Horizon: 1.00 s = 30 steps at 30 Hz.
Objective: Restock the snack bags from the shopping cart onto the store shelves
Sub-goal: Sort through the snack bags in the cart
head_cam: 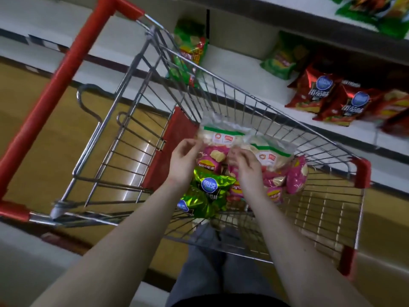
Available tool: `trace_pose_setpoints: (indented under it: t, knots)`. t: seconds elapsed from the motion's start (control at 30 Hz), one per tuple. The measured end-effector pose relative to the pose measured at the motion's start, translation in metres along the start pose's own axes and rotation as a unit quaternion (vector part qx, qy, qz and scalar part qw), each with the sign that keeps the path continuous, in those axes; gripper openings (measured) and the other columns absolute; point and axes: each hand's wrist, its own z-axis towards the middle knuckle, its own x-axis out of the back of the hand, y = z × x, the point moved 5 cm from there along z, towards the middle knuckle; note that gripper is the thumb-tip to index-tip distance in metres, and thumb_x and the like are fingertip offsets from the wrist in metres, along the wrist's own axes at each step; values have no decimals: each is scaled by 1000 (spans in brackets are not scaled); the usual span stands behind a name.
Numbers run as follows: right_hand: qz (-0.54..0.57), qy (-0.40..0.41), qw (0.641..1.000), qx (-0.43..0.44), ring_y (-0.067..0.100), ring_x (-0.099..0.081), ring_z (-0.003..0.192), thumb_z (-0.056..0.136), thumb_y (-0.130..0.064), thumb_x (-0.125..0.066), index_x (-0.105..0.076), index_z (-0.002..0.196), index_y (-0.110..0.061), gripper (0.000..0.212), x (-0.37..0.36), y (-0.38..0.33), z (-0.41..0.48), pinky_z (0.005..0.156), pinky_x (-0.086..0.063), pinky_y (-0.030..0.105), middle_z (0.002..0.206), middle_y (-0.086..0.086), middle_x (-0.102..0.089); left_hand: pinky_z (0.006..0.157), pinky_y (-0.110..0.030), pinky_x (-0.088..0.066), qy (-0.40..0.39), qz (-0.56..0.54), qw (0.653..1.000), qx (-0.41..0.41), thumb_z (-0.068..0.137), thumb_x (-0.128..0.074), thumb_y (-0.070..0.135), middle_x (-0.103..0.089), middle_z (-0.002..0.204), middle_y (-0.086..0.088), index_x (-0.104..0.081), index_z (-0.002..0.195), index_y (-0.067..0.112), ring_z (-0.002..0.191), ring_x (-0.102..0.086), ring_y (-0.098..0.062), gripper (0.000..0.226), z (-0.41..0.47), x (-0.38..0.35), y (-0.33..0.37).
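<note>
A wire shopping cart (243,103) with a red handle stands before the shelves. Inside lie pink chip bags (295,176), green foil bags (212,187) and two clear bags with green stripes. My left hand (184,160) pinches the edge of the left clear bag (221,135). My right hand (246,169) has its fingers curled at the corner of the right clear bag (273,155), gripping it above the pink bags.
White store shelves run along the top and right. Red snack bags (327,96) and green snack bags (281,58) lie on the shelf (239,69) at right; another green bag (190,49) stands behind the cart's far rim. The floor is yellow-brown.
</note>
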Motion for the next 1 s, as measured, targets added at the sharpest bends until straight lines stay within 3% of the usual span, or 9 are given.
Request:
trace_pose_setpoints:
  t: [0.17,0.2,0.27,0.33,0.43,0.53,0.8,0.87,1.0]
  knots:
    - [-37,-18,998,-49,28,-62,101,97,-27,-51,-60,90,-28,11,-26,53,20,97,-46,51,105,9,-66,75,-23,-42,-9,39,999,24,88,-65,12,-62,87,-1,-60,80,17,82,-55,-13,11,25,4,-53]
    - [-45,-20,997,-52,27,-62,103,97,-26,-50,-60,94,-24,10,-27,58,22,97,-46,48,106,9,-66,79,-24,-42,-47,48,997,36,86,-69,13,-62,90,1,-61,87,16,85,-56,-11,9,28,2,-61]
    - [-56,-23,997,-52,27,-62,104,98,-24,-49,-59,100,-19,11,-31,70,27,96,-47,44,107,9,-66,92,-25,-40,-177,142,970,86,80,-77,25,-60,114,0,-58,116,15,109,-55,-14,42,32,-3,-82]
    - [-61,-23,996,-58,25,-62,101,98,-18,-48,-59,100,-17,11,-31,76,28,95,-47,42,103,7,-66,110,-34,-29,-305,399,858,109,71,-80,45,-40,146,-3,-35,145,22,137,-35,-23,90,33,4,-105]
    - [-55,-28,996,-67,24,-61,102,97,-15,-49,-58,97,-18,10,-30,83,25,95,-46,36,100,6,-65,115,-60,-11,-386,663,637,71,57,-81,61,-10,160,-3,-5,152,36,146,-9,-31,124,32,24,-125]
    - [-67,-44,994,-69,22,-61,103,97,-17,-51,-58,99,-21,8,-29,90,19,95,-45,34,106,7,-66,115,-59,-9,-407,716,566,48,58,-85,51,-3,161,-1,1,152,34,148,-4,-29,129,34,31,-144]
    - [-84,-82,990,-84,11,-57,100,96,-20,-52,-61,107,-15,15,-22,101,12,81,-42,14,110,1,-62,104,-43,-28,-326,735,592,-64,75,-74,43,-42,140,0,-30,142,30,127,-40,-29,82,43,21,-147]
    - [-87,-113,985,-98,5,-56,96,95,-25,-53,-60,113,-14,21,-22,98,8,77,-41,8,108,-5,-60,97,-39,-37,-338,728,594,-59,72,-77,40,-49,132,-1,-34,140,29,118,-50,-28,81,47,16,-132]
    - [-58,-150,982,-98,3,-48,110,87,-59,-47,-56,119,-29,45,-19,72,-1,82,-37,10,119,-11,-55,93,-31,-46,-375,642,669,-11,61,-87,39,-55,135,-3,-37,145,25,118,-53,-24,99,53,6,-78]
